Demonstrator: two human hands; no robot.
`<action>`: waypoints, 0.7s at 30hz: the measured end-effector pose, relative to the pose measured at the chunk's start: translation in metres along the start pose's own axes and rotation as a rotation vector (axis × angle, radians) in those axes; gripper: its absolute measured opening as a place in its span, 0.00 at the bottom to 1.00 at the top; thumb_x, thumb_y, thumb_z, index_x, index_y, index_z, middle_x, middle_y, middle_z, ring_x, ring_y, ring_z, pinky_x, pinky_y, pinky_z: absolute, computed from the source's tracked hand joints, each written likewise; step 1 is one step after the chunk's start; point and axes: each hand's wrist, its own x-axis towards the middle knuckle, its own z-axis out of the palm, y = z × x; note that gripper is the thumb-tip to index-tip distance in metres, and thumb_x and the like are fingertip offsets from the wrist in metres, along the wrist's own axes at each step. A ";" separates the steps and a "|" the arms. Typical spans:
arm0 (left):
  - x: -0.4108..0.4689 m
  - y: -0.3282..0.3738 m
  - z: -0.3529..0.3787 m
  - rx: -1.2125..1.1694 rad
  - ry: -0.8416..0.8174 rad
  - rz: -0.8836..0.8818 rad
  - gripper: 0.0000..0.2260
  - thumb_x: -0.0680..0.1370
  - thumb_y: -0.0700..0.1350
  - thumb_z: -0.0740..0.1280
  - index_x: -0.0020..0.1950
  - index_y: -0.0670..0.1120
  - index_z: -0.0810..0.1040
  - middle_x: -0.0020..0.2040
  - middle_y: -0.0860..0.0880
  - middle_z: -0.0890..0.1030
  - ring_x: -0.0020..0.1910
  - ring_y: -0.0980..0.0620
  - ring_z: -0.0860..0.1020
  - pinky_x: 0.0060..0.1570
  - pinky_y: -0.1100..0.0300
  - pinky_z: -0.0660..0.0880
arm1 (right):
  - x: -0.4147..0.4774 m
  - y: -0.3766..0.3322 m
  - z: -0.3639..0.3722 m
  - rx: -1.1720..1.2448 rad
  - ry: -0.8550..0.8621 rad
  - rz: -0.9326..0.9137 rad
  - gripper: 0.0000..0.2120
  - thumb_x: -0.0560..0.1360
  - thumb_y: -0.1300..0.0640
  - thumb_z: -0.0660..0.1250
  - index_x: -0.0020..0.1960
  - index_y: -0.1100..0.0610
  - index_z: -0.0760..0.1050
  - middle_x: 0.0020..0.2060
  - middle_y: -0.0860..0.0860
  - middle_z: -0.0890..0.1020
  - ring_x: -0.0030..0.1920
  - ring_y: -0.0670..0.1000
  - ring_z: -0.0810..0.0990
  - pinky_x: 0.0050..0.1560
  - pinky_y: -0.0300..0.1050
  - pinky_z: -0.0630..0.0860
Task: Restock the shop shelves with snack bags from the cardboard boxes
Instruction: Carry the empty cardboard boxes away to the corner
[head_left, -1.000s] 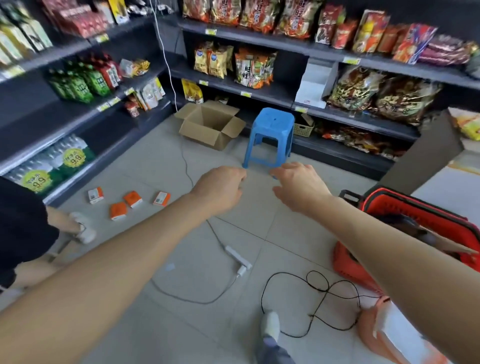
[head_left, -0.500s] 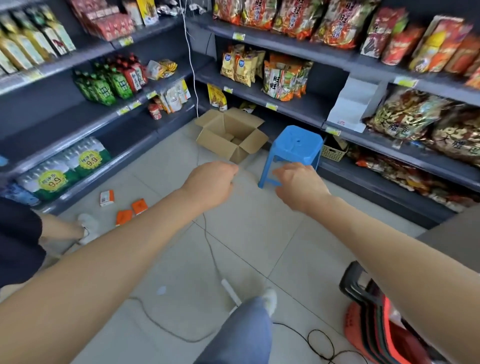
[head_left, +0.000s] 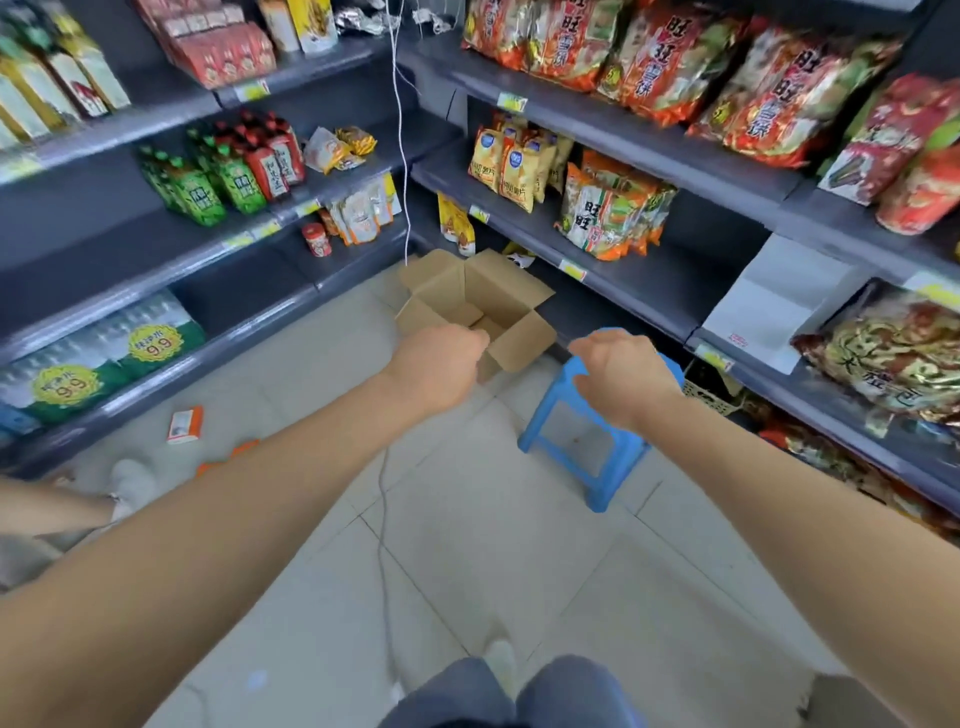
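Observation:
An open cardboard box (head_left: 483, 296) sits on the floor in the corner where two dark shelf units meet; its inside looks bare. My left hand (head_left: 439, 366) is stretched forward, fingers curled in with nothing in them, over the box's near flap. My right hand (head_left: 621, 379) hangs over the blue plastic stool (head_left: 582, 452), fingers curled down, holding nothing. Snack bags (head_left: 608, 213) stand on the right-hand shelves (head_left: 670, 291), with bare shelf to their right.
The left shelves (head_left: 156, 270) hold green and red packets and water packs. Small orange-and-white cartons (head_left: 184, 425) lie on the floor at the left, beside another person's shoe (head_left: 132, 480). A white cable (head_left: 399, 130) hangs down the corner. My knees show at the bottom.
I have walked forward: the box and stool are much closer, and the red basket and floor cable have dropped out of view. Both hands stay outstretched and hold nothing.

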 end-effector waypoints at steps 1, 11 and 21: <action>0.019 -0.002 -0.005 0.005 -0.005 0.000 0.08 0.80 0.39 0.58 0.55 0.40 0.73 0.52 0.41 0.78 0.51 0.41 0.76 0.39 0.55 0.65 | 0.018 0.011 -0.001 0.000 -0.006 -0.011 0.07 0.76 0.63 0.58 0.52 0.58 0.72 0.51 0.54 0.77 0.55 0.57 0.74 0.48 0.46 0.66; 0.221 -0.053 0.008 -0.064 -0.068 -0.212 0.09 0.79 0.37 0.58 0.57 0.41 0.73 0.54 0.42 0.78 0.53 0.41 0.77 0.45 0.54 0.71 | 0.251 0.084 0.014 -0.009 -0.041 -0.203 0.09 0.76 0.61 0.62 0.56 0.58 0.72 0.53 0.55 0.79 0.55 0.57 0.75 0.47 0.46 0.66; 0.392 -0.145 0.107 -0.343 -0.230 -0.483 0.13 0.81 0.41 0.57 0.63 0.40 0.72 0.59 0.40 0.76 0.57 0.42 0.74 0.48 0.56 0.70 | 0.463 0.094 0.074 0.104 -0.273 -0.105 0.13 0.79 0.64 0.57 0.63 0.62 0.70 0.58 0.60 0.76 0.58 0.61 0.76 0.51 0.49 0.73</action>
